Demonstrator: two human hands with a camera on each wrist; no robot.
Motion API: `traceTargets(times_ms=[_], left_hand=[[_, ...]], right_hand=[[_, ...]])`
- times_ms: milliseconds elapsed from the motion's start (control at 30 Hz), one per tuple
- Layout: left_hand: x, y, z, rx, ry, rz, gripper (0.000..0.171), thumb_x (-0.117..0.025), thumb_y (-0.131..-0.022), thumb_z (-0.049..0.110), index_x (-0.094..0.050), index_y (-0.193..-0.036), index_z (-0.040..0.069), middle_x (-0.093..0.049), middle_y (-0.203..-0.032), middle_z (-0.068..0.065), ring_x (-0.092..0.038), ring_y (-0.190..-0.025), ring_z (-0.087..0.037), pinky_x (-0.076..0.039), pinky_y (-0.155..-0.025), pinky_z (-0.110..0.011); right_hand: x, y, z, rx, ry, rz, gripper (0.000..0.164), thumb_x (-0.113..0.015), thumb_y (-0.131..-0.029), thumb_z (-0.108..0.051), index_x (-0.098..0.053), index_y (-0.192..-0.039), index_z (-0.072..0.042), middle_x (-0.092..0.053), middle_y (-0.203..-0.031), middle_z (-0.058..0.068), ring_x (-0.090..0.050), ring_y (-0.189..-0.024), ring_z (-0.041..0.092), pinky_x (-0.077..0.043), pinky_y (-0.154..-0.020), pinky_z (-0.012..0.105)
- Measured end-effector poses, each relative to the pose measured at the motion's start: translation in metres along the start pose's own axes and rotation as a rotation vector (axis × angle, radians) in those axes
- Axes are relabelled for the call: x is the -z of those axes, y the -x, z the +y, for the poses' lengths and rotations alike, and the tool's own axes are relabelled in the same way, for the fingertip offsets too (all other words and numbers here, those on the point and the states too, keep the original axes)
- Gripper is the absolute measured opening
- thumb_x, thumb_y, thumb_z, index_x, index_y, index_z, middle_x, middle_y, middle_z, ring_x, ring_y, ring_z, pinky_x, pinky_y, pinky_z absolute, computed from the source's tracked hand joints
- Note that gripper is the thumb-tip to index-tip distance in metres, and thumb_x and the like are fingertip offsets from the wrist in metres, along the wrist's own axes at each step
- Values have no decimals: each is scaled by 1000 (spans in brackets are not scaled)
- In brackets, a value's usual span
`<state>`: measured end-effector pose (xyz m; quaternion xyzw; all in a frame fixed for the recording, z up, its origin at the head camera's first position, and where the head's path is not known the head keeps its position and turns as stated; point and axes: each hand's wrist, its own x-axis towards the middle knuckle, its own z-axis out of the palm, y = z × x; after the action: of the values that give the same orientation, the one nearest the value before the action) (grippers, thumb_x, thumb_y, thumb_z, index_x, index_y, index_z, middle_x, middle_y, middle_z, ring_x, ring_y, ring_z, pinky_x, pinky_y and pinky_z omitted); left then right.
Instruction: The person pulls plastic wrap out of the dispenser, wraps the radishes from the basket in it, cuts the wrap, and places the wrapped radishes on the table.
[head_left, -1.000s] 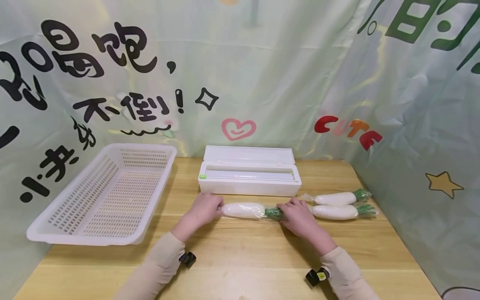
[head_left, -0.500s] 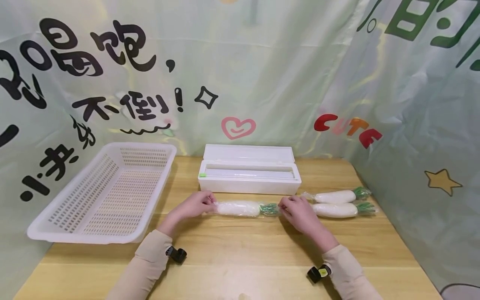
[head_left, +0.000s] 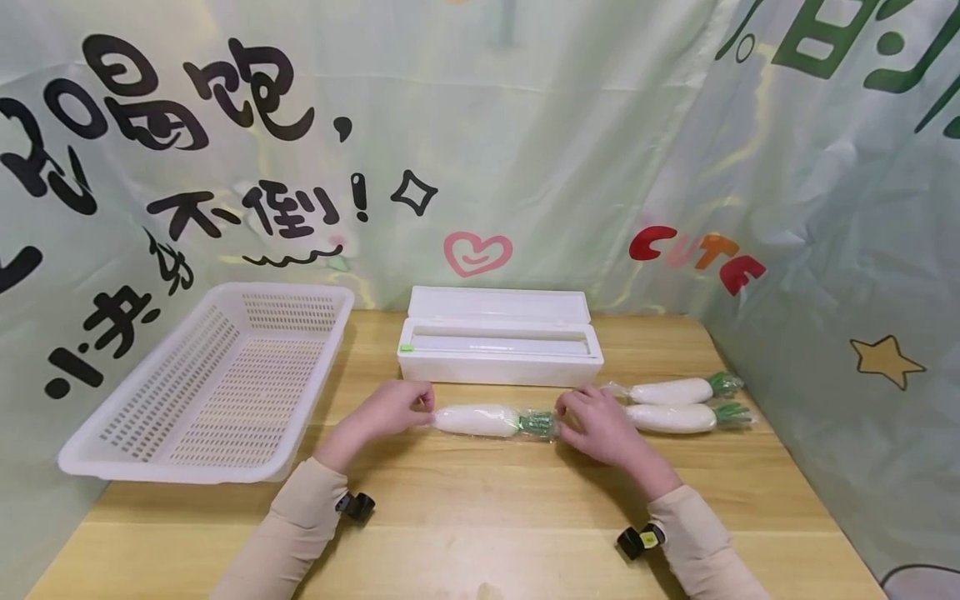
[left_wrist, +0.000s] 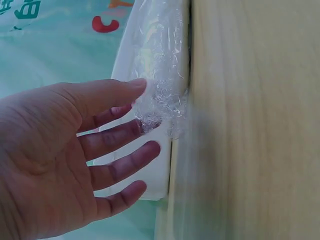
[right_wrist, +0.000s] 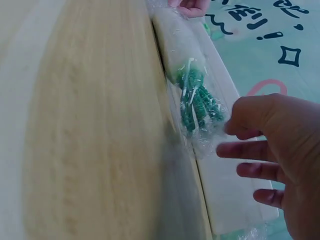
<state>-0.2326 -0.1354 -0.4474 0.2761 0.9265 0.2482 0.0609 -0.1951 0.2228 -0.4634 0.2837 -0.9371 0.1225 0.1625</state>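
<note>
A white radish (head_left: 476, 420) with green leaves lies crosswise between my hands, wrapped in clear cling film. My left hand (head_left: 397, 407) pinches the crumpled film at its root end; in the left wrist view the thumb and forefinger meet at the film (left_wrist: 162, 100), the other fingers spread. At the leafy end, my right hand (head_left: 600, 423) pinches the film between thumb and forefinger. The right wrist view shows the green leaves (right_wrist: 196, 102) bundled under the film there. Two more wrapped radishes, a rear one (head_left: 671, 392) and a front one (head_left: 671, 419), lie right of my right hand.
Behind the radish stands a white cling film box (head_left: 498, 369), lid raised, a roll inside. A white perforated basket (head_left: 187, 477) sits at the left. The wooden table (head_left: 480, 517) meets a printed curtain (head_left: 555, 167) at the back and sides.
My left hand has shifted left, and the radish has slid slightly left with it. Its leafy end now lies farther out from my right hand, which has barely moved.
</note>
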Motion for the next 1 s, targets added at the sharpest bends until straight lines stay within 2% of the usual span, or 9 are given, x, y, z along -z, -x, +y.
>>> traceTargets(times_ms=[100, 233, 400, 500, 567, 667, 800, 933, 1000], left_hand=[[0, 1, -2, -26, 47, -81, 17, -75, -84, 23, -59, -79, 19, -61, -78, 9, -54, -75, -7, -46, -73, -27], [1, 2, -5, -26, 144, -161, 14, -74, -84, 17, -61, -83, 15, -61, -79, 5, -54, -75, -8, -47, -70, -25], [-1, 2, -3, 30, 216, -187, 22, -76, -80, 10, -59, -93, 9, -62, -83, 0, -56, -77, -12, -50, -71, -26], [-6, 0, -2, 41, 232, -186, 30, -78, -75, 7, -57, -97, 8, -60, -80, 0, -55, -74, -13, -49, -69, -26], [-10, -1, -1, 26, 198, -162, 33, -78, -74, 5, -57, -99, 8, -58, -78, 2, -54, -71, -11, -47, -67, -24], [-13, -3, 2, -1, 95, -99, 35, -77, -73, 7, -60, -104, 8, -58, -75, 4, -53, -69, -10, -46, -67, -25], [-12, -2, 6, -8, -90, -29, 36, -78, -73, 15, -67, -106, 7, -62, -85, 2, -56, -82, -15, -48, -80, -33], [-8, 2, 7, 21, -179, -23, 28, -80, -75, 25, -73, -97, 10, -65, -97, -1, -56, -96, -22, -46, -91, -43], [-7, 3, 7, 13, -201, -24, 23, -80, -75, 28, -73, -90, 12, -66, -97, -1, -57, -97, -23, -46, -92, -44]], right_hand=[[-1, 0, -1, 34, -15, -42, 17, -74, -77, -20, -59, -84, -20, -66, -88, -3, -58, -95, 24, -44, -85, 48], [2, 1, -3, -7, -42, -152, 17, -74, -79, -23, -58, -84, -22, -62, -83, -6, -56, -89, 18, -43, -82, 43], [6, 2, -5, -46, -88, -232, 18, -75, -80, -24, -58, -86, -22, -57, -80, -7, -49, -80, 11, -40, -76, 35], [5, 1, -5, -38, -108, -205, 21, -76, -79, -18, -57, -88, -20, -58, -81, -8, -50, -80, 10, -41, -77, 34], [3, 0, -5, -30, -113, -165, 23, -75, -78, -12, -57, -92, -17, -59, -82, -8, -51, -80, 11, -43, -77, 35], [0, -1, -5, -29, -99, -105, 33, -75, -77, -6, -59, -106, -10, -62, -83, -7, -54, -82, 14, -46, -78, 37], [-2, 0, -5, -23, -45, -110, 46, -75, -77, -13, -61, -120, -6, -66, -93, -1, -57, -91, 20, -49, -84, 43], [-2, 2, -4, 7, 13, -153, 38, -73, -77, -22, -69, -113, -9, -65, -109, 6, -55, -103, 26, -47, -90, 49], [-2, 3, -4, 11, 22, -169, 32, -73, -77, -23, -71, -106, -11, -65, -108, 6, -54, -104, 26, -47, -90, 49]])
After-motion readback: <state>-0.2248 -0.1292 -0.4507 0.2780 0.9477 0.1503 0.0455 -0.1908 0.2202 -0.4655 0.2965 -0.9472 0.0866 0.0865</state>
